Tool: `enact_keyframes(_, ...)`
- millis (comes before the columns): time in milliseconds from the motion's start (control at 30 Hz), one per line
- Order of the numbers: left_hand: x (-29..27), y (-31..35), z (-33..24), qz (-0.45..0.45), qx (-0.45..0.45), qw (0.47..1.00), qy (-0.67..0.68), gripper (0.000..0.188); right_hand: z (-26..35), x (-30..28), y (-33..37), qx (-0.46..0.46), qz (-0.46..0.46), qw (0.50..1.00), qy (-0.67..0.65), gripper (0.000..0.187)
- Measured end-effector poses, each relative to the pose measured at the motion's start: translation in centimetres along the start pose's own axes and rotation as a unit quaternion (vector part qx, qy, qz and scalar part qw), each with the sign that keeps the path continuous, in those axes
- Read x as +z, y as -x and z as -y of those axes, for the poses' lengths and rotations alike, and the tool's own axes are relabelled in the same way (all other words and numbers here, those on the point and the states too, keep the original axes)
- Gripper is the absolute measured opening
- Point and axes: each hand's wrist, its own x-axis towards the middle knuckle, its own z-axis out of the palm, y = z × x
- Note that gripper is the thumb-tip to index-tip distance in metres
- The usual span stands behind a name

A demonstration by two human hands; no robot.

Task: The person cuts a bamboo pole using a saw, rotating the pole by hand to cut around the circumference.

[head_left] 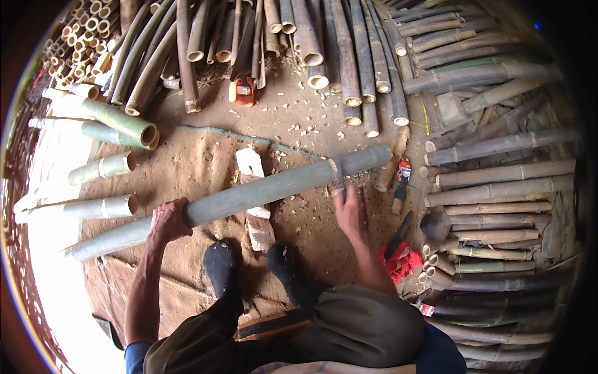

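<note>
A long grey-green bamboo pole (268,192) slants across in front of me, its right end raised toward the far side. My left hand (171,220) is closed around it left of the middle. Under the pole lies a pale, notched wooden block (257,227). My right hand (351,212) is closed on a knife, whose dark blade (339,176) is smeared by motion and stands against the pole at a node ring. The knife's handle is mostly hidden by my fingers.
Bamboo poles (349,62) line the far side, with more stacked at the right (498,187). Short green bamboo pieces (103,168) lie at the left. An orange tool (242,90), a red cloth (400,262) and another blade (398,235) rest nearby. Chips litter the brown ground sheet (168,162).
</note>
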Motion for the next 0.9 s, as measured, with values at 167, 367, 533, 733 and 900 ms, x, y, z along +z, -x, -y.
enact_keyframes(167, -0.4, -1.3, -0.5, 0.057, -0.005, 0.998, -0.007, 0.067, -4.0, 1.3, -0.4, -0.080, -0.126, 0.989, -0.018, 0.035)
enact_keyframes(367, 0.3, -2.6, 1.2, 0.094, 0.021, 0.995, 0.005, 0.072, -2.8, -0.7, 1.5, -0.249, -0.007, 0.967, 0.044, 0.036)
enact_keyframes(533, -0.2, -3.7, 1.9, 0.163, 0.011, 0.986, 0.028, 0.073, -1.5, 2.9, 2.7, -0.059, -0.068, 0.994, -0.061, 0.040)
enact_keyframes(733, 0.2, -3.6, 1.8, 0.141, 0.022, 0.990, 0.019, 0.075, -2.6, 1.0, 1.1, -0.033, -0.050, 0.998, 0.024, 0.039)
enact_keyframes(900, 3.4, 0.5, 0.0, -0.158, 0.062, 0.984, -0.047, 0.028, 0.0, 0.4, 3.5, -0.138, 0.017, 0.990, 0.004, 0.033)
